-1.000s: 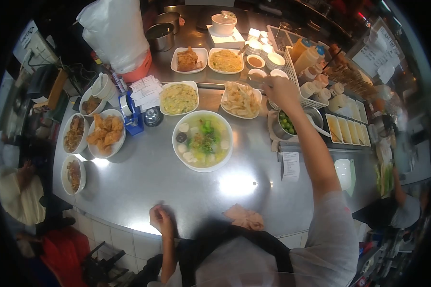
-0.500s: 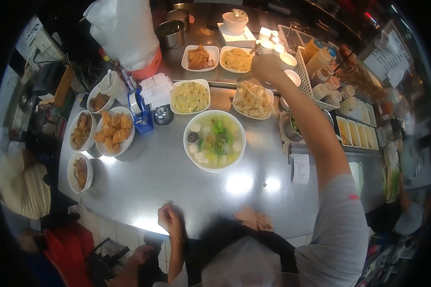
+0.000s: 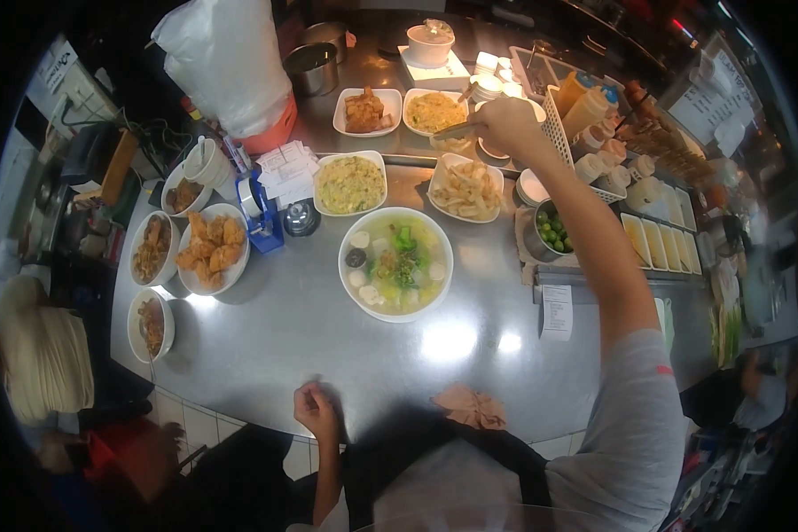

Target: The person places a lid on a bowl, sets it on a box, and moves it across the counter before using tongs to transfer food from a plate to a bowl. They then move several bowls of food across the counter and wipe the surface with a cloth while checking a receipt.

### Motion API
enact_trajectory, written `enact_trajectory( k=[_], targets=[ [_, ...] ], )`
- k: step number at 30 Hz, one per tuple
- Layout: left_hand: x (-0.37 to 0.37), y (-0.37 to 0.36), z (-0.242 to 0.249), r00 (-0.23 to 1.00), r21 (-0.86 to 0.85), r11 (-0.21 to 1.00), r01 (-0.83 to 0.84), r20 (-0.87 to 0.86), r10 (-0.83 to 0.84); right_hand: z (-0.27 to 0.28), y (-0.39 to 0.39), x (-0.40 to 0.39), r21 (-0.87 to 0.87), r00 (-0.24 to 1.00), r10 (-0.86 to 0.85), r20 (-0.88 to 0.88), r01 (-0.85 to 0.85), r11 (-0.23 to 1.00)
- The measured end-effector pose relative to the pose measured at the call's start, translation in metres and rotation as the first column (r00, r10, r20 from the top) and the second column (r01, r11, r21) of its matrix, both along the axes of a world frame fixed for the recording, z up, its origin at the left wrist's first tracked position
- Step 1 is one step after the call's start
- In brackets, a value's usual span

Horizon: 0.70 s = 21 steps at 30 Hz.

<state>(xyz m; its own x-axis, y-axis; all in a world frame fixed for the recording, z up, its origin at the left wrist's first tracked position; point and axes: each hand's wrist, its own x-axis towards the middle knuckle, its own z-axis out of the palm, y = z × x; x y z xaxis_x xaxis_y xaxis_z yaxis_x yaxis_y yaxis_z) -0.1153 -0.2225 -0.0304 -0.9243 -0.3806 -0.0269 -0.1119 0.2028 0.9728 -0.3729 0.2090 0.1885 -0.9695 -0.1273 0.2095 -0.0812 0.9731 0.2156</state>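
My right hand (image 3: 508, 124) reaches over the far side of the counter, closed on a small pale thing (image 3: 453, 133) at its fingertips that I cannot make out. That thing is just in front of the square dish of orange-yellow rice (image 3: 436, 110). Nearer me is a square dish of pale fried strips (image 3: 466, 188). My left hand (image 3: 316, 409) is curled by the counter's near edge, with nothing visible in it. A large bowl of clear soup (image 3: 395, 297) with greens and white pieces stands mid-counter. Under my right forearm is a metal pot of small green citrus fruits (image 3: 554, 232).
On the left stand bowls of fried chicken (image 3: 211, 248) and brown food (image 3: 151, 248), a blue tape dispenser (image 3: 262, 213) and a call bell (image 3: 301, 218). Sauce bottles (image 3: 585, 111) fill a white basket at right. A person (image 3: 40, 355) is at far left.
My right hand has shifted slightly right and toward me, and a pale thing now shows at its fingers. More of the green fruit is visible. My left hand stays put.
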Motion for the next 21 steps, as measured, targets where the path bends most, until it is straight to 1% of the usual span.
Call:
enact_trajectory(
  k=[1, 3, 4, 5, 6, 7, 8, 9, 10, 12, 14, 16, 18, 21],
  targets=[
    [0.000, 0.000, 0.000, 1.000, -0.004, 1.000, 0.006, -0.002, -0.006, 0.002, 0.000, 0.003, 0.001, 1.000, 0.001, 0.003, -0.001, 1.000],
    [0.001, 0.000, 0.000, 1.000, -0.003, 1.000, 0.004, -0.001, -0.004, 0.005, 0.001, 0.011, -0.002, 0.996, 0.075, -0.058, -0.075, 0.997],
    [0.001, 0.002, 0.000, 1.000, -0.004, 1.000, 0.001, -0.005, -0.001, 0.004, 0.002, 0.011, 0.000, 0.996, 0.072, -0.057, -0.073, 0.997],
    [0.001, 0.003, 0.002, 1.000, -0.002, 1.000, 0.004, -0.006, -0.004, 0.001, 0.002, 0.011, 0.002, 0.991, 0.125, -0.056, -0.125, 0.992],
    [0.000, 0.005, 0.004, 1.000, 0.036, 0.999, -0.008, -0.011, 0.009, -0.004, 0.002, 0.010, 0.004, 0.983, 0.177, -0.055, -0.177, 0.984],
    [-0.001, 0.006, 0.006, 1.000, 0.074, 0.997, -0.019, -0.017, 0.021, -0.010, 0.003, 0.007, 0.004, 0.984, 0.171, -0.058, -0.171, 0.985],
    [-0.001, 0.004, 0.001, 1.000, 0.072, 0.997, -0.014, -0.021, 0.016, -0.016, 0.003, 0.002, 0.102, 0.979, 0.200, -0.020, -0.197, 0.975],
    [0.000, 0.001, -0.003, 1.000, 0.023, 1.000, 0.002, -0.010, -0.002, -0.017, -0.001, -0.001, 0.197, 0.974, 0.226, 0.020, -0.226, 0.954],
    [0.000, -0.004, -0.007, 1.000, -0.027, 0.999, 0.018, 0.001, -0.017, -0.017, -0.004, -0.003, 0.193, 0.975, 0.223, 0.013, -0.221, 0.956],
    [0.002, -0.005, -0.012, 1.000, -0.037, 0.999, 0.017, -0.004, -0.018, -0.015, -0.013, -0.008, 0.188, 0.960, 0.221, 0.171, -0.252, 0.949],
    [0.003, -0.004, -0.011, 1.000, -0.042, 0.999, 0.015, 0.000, -0.015, 0.000, -0.031, -0.006, 0.193, 0.966, 0.190, 0.176, -0.224, 0.955],
    [0.004, -0.004, -0.008, 1.000, 0.020, 1.000, 0.019, 0.016, -0.020, 0.004, -0.042, -0.009, 0.201, 0.969, 0.159, 0.189, -0.197, 0.960],
    [0.003, -0.003, -0.007, 1.000, 0.023, 1.000, 0.018, 0.015, -0.018, 0.005, -0.045, -0.021, 0.240, 0.959, 0.070, 0.276, -0.139, 0.961],
    [0.002, -0.001, -0.003, 1.000, 0.045, 0.999, 0.016, 0.006, -0.017, 0.000, -0.047, -0.032, 0.254, 0.948, 0.049, 0.315, -0.134, 0.958]
  ],
)
